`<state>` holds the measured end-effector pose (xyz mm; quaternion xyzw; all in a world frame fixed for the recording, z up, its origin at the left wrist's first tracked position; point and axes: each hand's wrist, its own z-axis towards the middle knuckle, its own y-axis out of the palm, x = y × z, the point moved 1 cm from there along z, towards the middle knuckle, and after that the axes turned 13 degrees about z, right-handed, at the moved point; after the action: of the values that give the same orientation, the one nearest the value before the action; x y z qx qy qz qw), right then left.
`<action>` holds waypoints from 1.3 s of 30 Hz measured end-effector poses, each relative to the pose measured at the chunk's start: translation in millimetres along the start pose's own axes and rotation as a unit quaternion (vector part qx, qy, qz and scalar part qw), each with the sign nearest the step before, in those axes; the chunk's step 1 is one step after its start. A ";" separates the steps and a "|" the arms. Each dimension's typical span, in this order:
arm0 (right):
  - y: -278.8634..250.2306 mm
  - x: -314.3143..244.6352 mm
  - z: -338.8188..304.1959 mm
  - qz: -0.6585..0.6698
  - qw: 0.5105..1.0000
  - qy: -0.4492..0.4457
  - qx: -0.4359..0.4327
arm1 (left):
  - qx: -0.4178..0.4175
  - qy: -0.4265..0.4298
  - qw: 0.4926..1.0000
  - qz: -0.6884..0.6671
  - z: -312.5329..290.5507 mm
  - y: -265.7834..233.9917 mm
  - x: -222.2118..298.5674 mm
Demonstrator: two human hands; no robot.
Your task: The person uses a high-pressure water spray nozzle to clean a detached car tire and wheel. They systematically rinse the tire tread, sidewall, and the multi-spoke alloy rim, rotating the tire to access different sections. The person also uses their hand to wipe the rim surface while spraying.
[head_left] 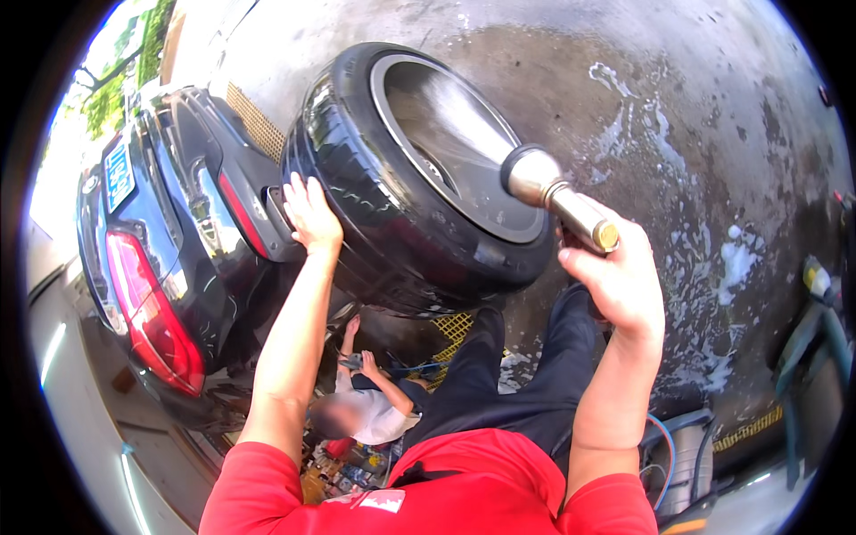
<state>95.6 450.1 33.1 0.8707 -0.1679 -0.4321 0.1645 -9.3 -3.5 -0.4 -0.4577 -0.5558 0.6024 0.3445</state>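
A big black tyre (pixel 366 192) stands in front of me, its round opening turned to the upper right. My left hand (pixel 312 214) lies against the tread with its fingers spread. A silver flashlight (pixel 578 212), with a flared, black-ringed head and a brass-coloured end, is gripped in my right hand (pixel 624 276). Its head points into the tyre's opening, where a bright white streak fans out from it over the dark inside. The fingers on the flashlight's far side are partly hidden.
A dark car (pixel 178 214) with red tail lights stands at the left, close to the tyre. Below the tyre, another person (pixel 379 415) works low down with both hands on a small grey thing. White foam (pixel 738 260) lies on the wet floor (pixel 660 53). Yellow grating (pixel 453 334) shows near my legs.
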 end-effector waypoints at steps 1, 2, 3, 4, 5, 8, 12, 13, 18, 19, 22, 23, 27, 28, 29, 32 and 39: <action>1.1 -4.9 -5.8 -0.007 0.998 -0.046 -0.035 | 0.008 -0.012 1.000 -0.007 -15.6 2.9 5.5; 5.3 -9.7 -13.5 0.021 0.999 -0.020 -0.046 | 0.006 -0.023 1.000 -0.010 -28.0 4.9 8.6; 14.0 -21.3 -18.9 0.041 0.996 -0.013 -0.074 | 0.028 -0.004 1.000 -0.014 -26.7 -1.2 6.7; 18.6 -27.2 -20.8 0.040 0.992 -0.044 -0.109 | 0.032 -0.012 0.999 -0.015 -24.9 -9.1 3.1; 23.2 -32.9 -22.5 0.039 0.986 -0.075 -0.142 | 0.036 -0.019 0.999 -0.017 -26.0 -14.9 1.5; 26.4 -42.3 -35.5 0.015 0.994 -0.094 -0.045 | 0.032 -0.032 0.999 -0.026 -53.2 -13.8 14.1; 17.8 -54.7 -44.0 0.017 0.996 -0.086 0.037 | 0.045 -0.031 0.998 -0.011 -80.8 -16.3 17.0; 13.8 -56.9 -48.1 0.017 0.995 -0.085 0.050 | 0.047 -0.027 0.998 -0.014 -86.7 -15.8 15.3; -7.3 -58.8 -70.2 -0.047 0.994 -0.064 0.075 | 0.053 0.000 0.998 -0.035 -117.4 -13.3 -0.2; -11.0 -56.2 -74.9 -0.051 0.994 -0.056 0.073 | 0.056 0.007 0.998 -0.039 -123.3 -12.7 -6.2; -14.8 -44.2 -86.8 -0.053 0.995 -0.043 0.071 | 0.068 0.044 0.995 -0.050 -139.8 -9.1 -28.5; -14.5 -38.6 -89.1 -0.052 0.995 -0.041 0.070 | 0.076 0.060 0.994 -0.052 -144.4 -7.7 -37.9; -1.3 -13.2 -89.7 -0.019 0.996 -0.012 0.091 | 0.104 0.151 0.981 -0.068 -150.8 0.9 -87.5; -0.6 -2.9 -89.3 -0.019 0.996 -0.009 0.090 | 0.097 0.152 0.981 -0.067 -153.2 1.3 -98.2; 3.7 6.1 -87.5 -0.017 0.995 -0.018 0.098 | 0.100 0.153 0.979 -0.093 -152.8 4.7 -106.8; 17.4 25.8 -79.5 -0.018 0.992 -0.024 0.120 | 0.105 0.173 0.971 -0.132 -155.2 13.1 -122.4; 38.6 54.5 -75.6 -0.097 0.978 -0.043 0.179 | 0.084 0.158 0.969 -0.171 -156.8 11.1 -118.0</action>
<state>181.9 402.8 55.1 0.8786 -0.1640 -0.4464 -0.0445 178.8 -58.6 14.3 -0.4152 -0.5115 0.4990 0.5630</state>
